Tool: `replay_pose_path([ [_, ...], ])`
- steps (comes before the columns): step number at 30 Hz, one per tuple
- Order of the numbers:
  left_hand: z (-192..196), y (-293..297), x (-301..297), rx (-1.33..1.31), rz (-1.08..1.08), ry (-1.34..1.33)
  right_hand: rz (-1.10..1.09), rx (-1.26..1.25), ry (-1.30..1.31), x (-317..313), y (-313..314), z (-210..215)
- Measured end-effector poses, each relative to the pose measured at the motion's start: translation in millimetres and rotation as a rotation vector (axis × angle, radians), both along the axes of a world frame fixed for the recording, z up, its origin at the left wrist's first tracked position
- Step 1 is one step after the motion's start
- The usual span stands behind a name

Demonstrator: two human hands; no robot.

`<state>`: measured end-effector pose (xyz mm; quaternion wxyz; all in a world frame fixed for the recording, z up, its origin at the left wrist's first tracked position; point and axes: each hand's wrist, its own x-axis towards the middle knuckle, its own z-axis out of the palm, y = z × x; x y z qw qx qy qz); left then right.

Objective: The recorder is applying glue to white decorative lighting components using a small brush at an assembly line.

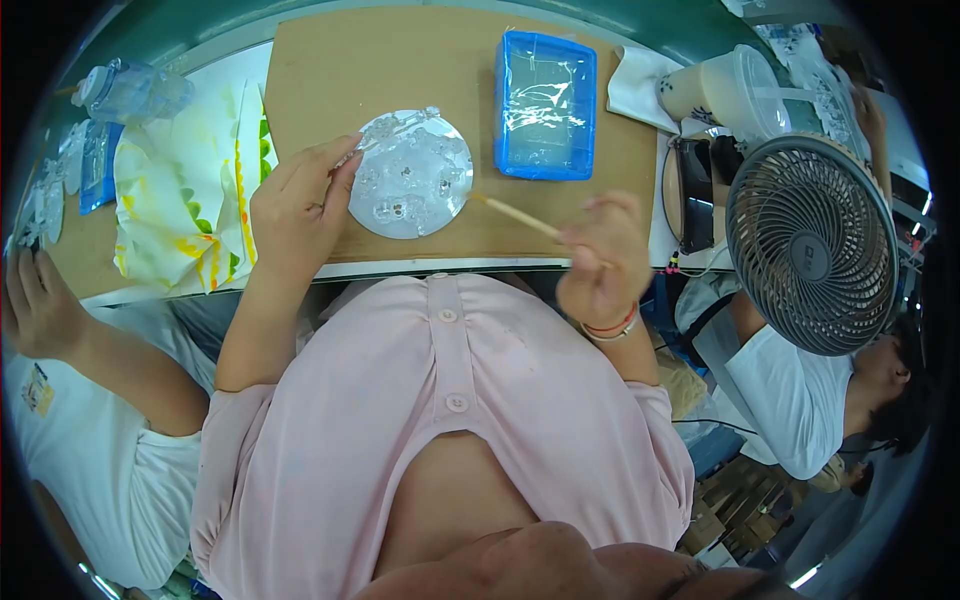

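Observation:
My left hand (295, 205) rests on the left edge of a round clear disc (412, 178) that carries several small shiny pieces and lies on a brown board (400, 60). The fingers press on the disc's rim. My right hand (603, 258) is closed around a thin wooden stick (515, 214), whose tip points left toward the disc's right edge, just short of it. A blue plastic tray (546, 105) covered with clear film sits on the board behind and to the right of the disc.
A grey desk fan (812, 243) stands at the right. A clear lidded cup (730, 95) and white cloth lie behind it. A white, yellow-streaked plastic bag (185, 195) lies left. A co-worker's hand (35, 305) is far left; another person sits right.

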<state>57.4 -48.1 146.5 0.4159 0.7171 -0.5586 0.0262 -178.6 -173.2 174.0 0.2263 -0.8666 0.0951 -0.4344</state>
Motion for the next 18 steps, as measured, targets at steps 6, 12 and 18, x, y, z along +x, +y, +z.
replay_pose_path([
  [6,-2.1,1.3,-3.3,-0.039,0.009,0.002,-0.302,-0.021,-0.052,-14.0,-19.2,21.1],
  [12,5.1,-1.1,-1.9,-0.008,-0.001,-0.005,-0.265,-0.01,0.144,-0.8,-36.1,-1.0],
  [18,8.7,3.3,0.3,0.04,0.005,0.033,-0.287,0.022,0.123,-5.1,-36.8,6.5],
])
